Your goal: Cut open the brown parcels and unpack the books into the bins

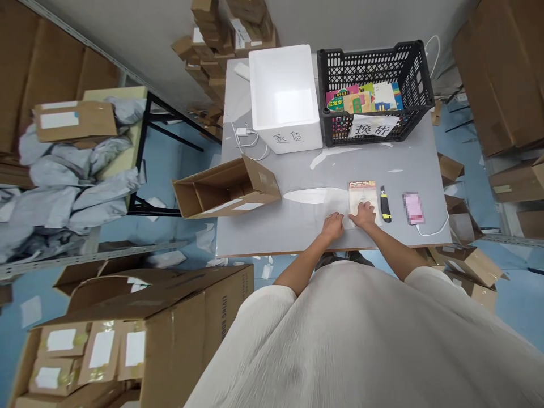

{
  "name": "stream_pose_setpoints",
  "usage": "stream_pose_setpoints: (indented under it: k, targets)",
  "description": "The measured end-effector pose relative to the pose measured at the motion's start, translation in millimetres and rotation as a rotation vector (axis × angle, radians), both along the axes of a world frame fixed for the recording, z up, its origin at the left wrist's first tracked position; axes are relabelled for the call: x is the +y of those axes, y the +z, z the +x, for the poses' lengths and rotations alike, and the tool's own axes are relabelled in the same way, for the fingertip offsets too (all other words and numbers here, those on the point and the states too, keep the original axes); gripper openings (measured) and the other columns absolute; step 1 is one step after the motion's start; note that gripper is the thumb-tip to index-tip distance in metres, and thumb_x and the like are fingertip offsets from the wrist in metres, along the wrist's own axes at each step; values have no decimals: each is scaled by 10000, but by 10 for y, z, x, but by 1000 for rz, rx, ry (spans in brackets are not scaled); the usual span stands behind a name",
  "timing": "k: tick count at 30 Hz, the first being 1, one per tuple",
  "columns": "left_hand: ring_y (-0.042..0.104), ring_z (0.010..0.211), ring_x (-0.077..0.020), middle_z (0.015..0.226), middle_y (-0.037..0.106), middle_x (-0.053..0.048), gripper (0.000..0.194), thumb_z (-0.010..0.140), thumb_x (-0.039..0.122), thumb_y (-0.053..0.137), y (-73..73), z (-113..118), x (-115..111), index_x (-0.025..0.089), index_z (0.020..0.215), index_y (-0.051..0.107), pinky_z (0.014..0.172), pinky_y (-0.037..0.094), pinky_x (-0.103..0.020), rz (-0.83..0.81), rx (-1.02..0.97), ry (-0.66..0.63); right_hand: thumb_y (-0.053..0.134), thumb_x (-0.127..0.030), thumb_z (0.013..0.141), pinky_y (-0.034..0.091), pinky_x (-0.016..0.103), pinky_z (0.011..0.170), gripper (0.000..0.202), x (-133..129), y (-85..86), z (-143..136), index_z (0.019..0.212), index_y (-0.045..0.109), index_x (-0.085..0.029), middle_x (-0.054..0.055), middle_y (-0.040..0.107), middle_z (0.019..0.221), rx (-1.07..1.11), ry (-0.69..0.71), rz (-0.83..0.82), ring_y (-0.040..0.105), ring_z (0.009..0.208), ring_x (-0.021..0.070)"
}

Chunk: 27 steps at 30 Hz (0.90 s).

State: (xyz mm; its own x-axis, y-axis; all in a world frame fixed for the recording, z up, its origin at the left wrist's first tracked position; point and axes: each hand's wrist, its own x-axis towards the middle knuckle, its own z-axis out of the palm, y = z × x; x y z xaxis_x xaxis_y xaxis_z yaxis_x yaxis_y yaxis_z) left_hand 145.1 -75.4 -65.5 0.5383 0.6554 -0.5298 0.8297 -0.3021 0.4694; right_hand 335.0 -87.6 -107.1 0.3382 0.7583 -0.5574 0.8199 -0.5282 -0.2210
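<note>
On the grey table (255,235) lies a small book (362,192) with red lettering along its top edge. My right hand (364,215) rests on the book's lower part, fingers spread. To its left, my left hand (334,225) lies near the table's front edge on what looks like clear plastic wrap, fingers apart and holding nothing visible. A yellow and black box cutter (385,204) is just right of the book. Farther right is a phone (413,208) with a pink screen and a white cable.
A white foam box (287,136) and a black crate (374,133) holding books stand at the table's back. An open cardboard box (255,184) sits at the left. A large carton (187,328) with parcels stands below left. Grey bags (51,198) fill the left side.
</note>
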Motion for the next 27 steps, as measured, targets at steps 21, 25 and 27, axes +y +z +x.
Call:
stream_pose_setpoints:
  k: [21,25,27]
  targets:
    - [586,1483,-348,1577,621,-171,427,1042,254,544,-143,-121,-29,230,1459,633,1212,482,-491,-153,114,-53,502,-369,1080,522,425,1094,223,29,323,346,1063,664,-216,146,711,1238,406,-36,274,647,1150,285]
    - [572,1501,-345,1602,603,-170,439,1058,264,521,-123,-52,6,233,1486,615,1218,473,-483,-139,103,-51,521,-554,1061,562,417,1021,314,-100,397,667,1032,605,-253,112,755,1218,622,-217,452,691,1098,264]
    - [571,1499,-346,1618,592,-172,460,1064,265,506,-114,-13,19,227,1512,601,1214,473,-482,-132,92,-52,484,-594,1066,578,410,972,355,-219,422,830,1061,593,-257,113,757,1207,610,-348,510,697,1087,265]
